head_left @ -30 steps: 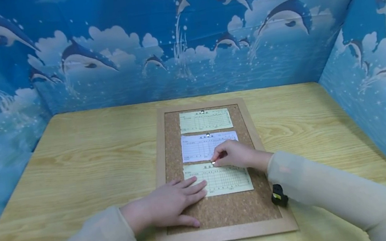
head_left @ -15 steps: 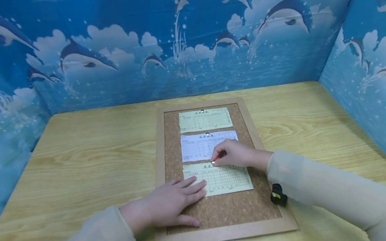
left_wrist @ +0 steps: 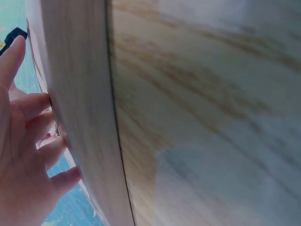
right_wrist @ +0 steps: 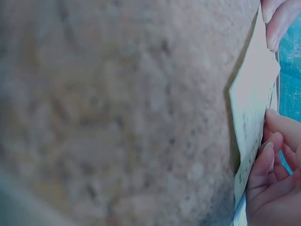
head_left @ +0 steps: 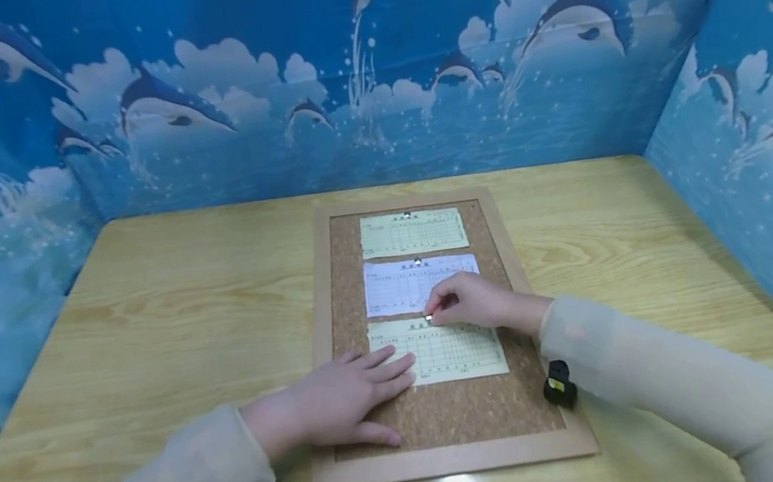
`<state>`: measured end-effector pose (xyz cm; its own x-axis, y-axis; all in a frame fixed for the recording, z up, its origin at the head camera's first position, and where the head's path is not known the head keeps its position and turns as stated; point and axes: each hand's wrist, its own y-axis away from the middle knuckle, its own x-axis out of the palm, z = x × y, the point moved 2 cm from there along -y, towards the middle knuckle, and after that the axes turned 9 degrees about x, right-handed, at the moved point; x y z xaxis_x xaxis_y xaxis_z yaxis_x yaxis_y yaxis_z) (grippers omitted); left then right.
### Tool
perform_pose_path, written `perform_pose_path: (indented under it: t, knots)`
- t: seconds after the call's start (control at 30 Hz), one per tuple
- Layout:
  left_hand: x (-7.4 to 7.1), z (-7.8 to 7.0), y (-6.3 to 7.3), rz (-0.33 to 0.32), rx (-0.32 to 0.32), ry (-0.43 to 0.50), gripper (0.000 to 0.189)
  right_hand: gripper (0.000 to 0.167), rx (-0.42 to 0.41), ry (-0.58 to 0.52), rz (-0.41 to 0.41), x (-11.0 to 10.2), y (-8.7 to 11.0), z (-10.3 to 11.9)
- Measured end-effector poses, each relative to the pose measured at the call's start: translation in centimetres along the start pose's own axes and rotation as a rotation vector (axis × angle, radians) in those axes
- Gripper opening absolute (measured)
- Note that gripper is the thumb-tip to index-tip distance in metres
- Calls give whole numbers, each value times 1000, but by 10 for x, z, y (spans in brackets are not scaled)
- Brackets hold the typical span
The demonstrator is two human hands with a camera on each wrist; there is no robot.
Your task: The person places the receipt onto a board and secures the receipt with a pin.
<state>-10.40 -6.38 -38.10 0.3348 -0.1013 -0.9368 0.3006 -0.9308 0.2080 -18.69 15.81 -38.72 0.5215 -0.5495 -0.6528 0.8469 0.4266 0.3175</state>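
On the cork board (head_left: 474,412) three printed form slips lie in a column. The lowest one, a pale green slip (head_left: 458,356), has its lower left part under the spread fingers of my left hand (head_left: 347,399), whose thumb rests on bare cork. At that slip's top edge my right hand (head_left: 476,303) pinches a small shiny pushpin (head_left: 428,318), mostly hidden by the fingertips. Above are a lilac slip (head_left: 390,289) and another pale green slip (head_left: 408,234), each with a shiny pin at its top edge. In the right wrist view the lowest slip (right_wrist: 251,89) stands slightly off the cork.
A wooden frame (head_left: 459,459) borders the cork board, which lies on a wood-grain table (head_left: 214,302). Blue dolphin-print cloth (head_left: 252,161) stands along the back and both sides. Black wrist cameras show near both cuffs, the right one (head_left: 558,384) over the frame's edge.
The head view has shifted slightly, so the board sits a little higher in the picture. Both hands keep their places on the slip and pin.
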Motion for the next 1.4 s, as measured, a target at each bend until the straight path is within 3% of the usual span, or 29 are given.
perform_pose_path:
  t: [0.53,1.4]
  knots:
    - [0,1,-1,9,0,-13,77,8,25,-78,14,-2,0,-1]
    - [-2,1,-1,7,0,2,76,7,75,-48,8,-2,0,-1]
